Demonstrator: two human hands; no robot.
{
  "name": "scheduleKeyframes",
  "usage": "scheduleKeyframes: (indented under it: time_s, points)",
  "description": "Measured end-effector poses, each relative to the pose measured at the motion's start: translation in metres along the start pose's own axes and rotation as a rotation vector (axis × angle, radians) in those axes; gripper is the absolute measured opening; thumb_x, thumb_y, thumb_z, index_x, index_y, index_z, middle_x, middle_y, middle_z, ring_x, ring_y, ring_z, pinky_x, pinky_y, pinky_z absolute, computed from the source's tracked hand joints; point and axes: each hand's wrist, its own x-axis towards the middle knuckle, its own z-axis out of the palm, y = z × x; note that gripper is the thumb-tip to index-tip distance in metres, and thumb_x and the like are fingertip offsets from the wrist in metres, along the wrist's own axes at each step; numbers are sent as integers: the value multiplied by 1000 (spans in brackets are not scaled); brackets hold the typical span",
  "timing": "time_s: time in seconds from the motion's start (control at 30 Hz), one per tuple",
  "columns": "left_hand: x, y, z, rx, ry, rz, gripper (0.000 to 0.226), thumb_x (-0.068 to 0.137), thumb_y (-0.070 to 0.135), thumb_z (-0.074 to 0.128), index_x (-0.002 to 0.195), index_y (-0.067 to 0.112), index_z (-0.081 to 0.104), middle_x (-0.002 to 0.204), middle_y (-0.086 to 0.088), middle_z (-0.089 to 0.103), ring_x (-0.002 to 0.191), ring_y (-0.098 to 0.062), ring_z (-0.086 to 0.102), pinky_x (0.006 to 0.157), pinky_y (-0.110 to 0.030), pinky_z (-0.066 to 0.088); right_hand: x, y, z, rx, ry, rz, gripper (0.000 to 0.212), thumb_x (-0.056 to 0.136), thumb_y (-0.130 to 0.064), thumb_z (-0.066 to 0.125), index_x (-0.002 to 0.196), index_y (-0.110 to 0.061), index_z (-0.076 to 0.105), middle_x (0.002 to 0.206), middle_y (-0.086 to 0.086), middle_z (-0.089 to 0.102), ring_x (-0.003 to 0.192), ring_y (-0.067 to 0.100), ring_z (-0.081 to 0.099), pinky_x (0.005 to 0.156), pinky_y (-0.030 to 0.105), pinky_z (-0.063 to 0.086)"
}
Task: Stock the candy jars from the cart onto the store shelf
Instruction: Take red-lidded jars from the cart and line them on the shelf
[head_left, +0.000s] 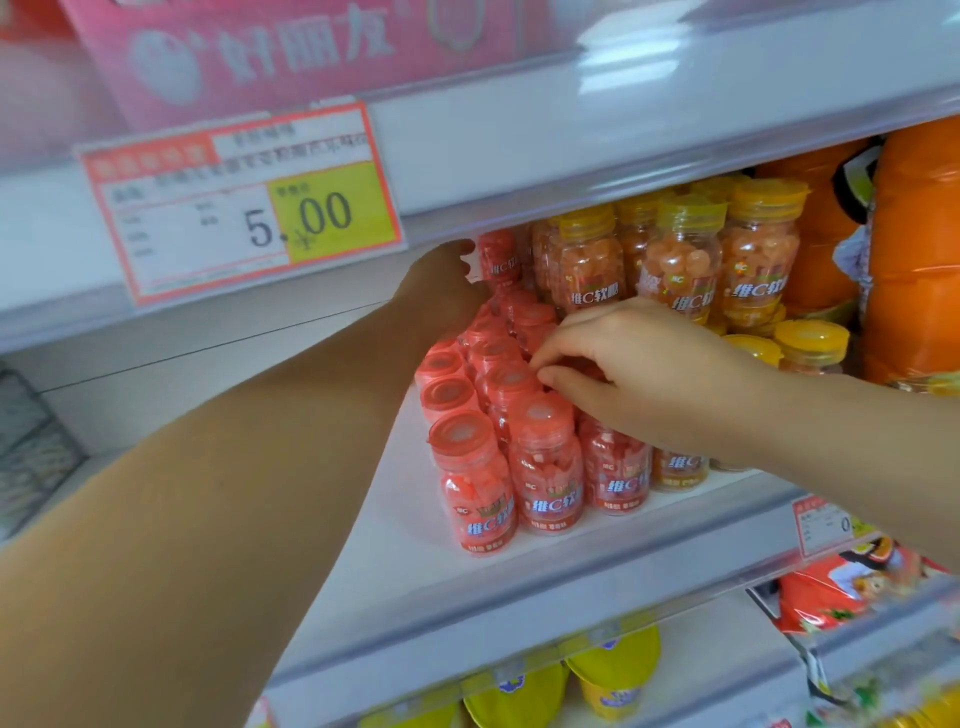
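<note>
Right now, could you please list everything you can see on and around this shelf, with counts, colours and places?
Red-lidded candy jars: about a dozen visible, red, rows at the shelf's left-centre, one stacked on top at the back.
Yellow-lidded candy jars: roughly eight or more, orange with yellow lids, stacked to the right of the red ones.
Orange packs: at least two, orange, far right.
Price tag: one, red and yellow, on the upper shelf rail.
Pink box: one, upper shelf.
Yellow cups: several, lower shelf.
Red snack bag: one, lower right.
Left hand: at the stacked back jar.
Right hand: on the red lids.
</note>
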Motion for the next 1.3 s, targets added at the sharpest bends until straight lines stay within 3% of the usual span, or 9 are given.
scheduleKeyframes:
  time_s: [0.13,0.23,0.33,0.47,0.63,0.8,1.03,1.13,1.3]
  points:
    - [-45,11,-17,-126,9,-7,51,93,26,64,141,20,48,135,0,56,109,-20,61,81,-22,46,-8,-8,-1,9,34,-8,37,92,-41,41,108,-27,71,109,-8,68,103,18,63,87,44,53]
    - [-101,13,-27,-258,73,57,31,92,17,60,122,25,63,115,7,67,101,-15,65,88,-29,53,-25,-24,-1,13,188,-66,31,92,-33,49,106,-20,73,108,-5,70,100,21,64,88,43,52]
    - [-173,6,-40,-278,145,163,28,91,9,58,112,24,68,100,13,68,94,-3,64,82,-6,44,-49,-53,4,40,275,-174,24,92,-23,55,102,-13,74,101,-1,71,94,25,61,87,39,48]
    - [-270,-30,-48,-269,154,184,27,91,11,57,112,23,68,100,18,69,98,4,63,89,-3,39,-99,-93,36,191,200,-203,18,92,-16,58,99,-9,73,94,2,71,87,24,63,81,40,48]
    - [-379,-99,-25,-282,44,-10,25,89,14,56,107,24,70,95,17,70,90,4,65,80,-9,46,-169,-147,122,426,-39,-77,17,88,-14,63,101,-13,74,87,-5,70,81,15,63,76,34,50]
    - [-480,-177,26,-270,-59,-277,22,92,18,57,108,25,71,96,17,71,91,1,64,79,-17,48,-238,-194,225,548,-382,107,21,86,-21,60,103,-22,74,88,-16,67,81,-2,59,75,14,45]
    - [-599,-270,106,-204,-464,-677,26,93,23,58,117,26,66,106,9,70,91,-10,67,83,-28,53,-303,-219,334,401,-920,218,22,92,-22,57,110,-30,67,95,-14,64,90,14,63,77,36,52]
    - [-643,-298,137,-180,-657,-818,34,92,28,60,126,28,60,115,5,65,103,-18,63,91,-34,51,-322,-224,372,325,-1074,256,29,93,-28,57,121,-34,62,104,-12,65,96,15,62,81,36,52]
    - [-695,-307,173,-187,-846,-863,46,97,31,58,141,25,45,133,1,57,117,-18,58,100,-34,47,-353,-244,411,240,-1204,281,37,91,-31,60,127,-37,55,90,-13,61,81,12,62,75,32,53]
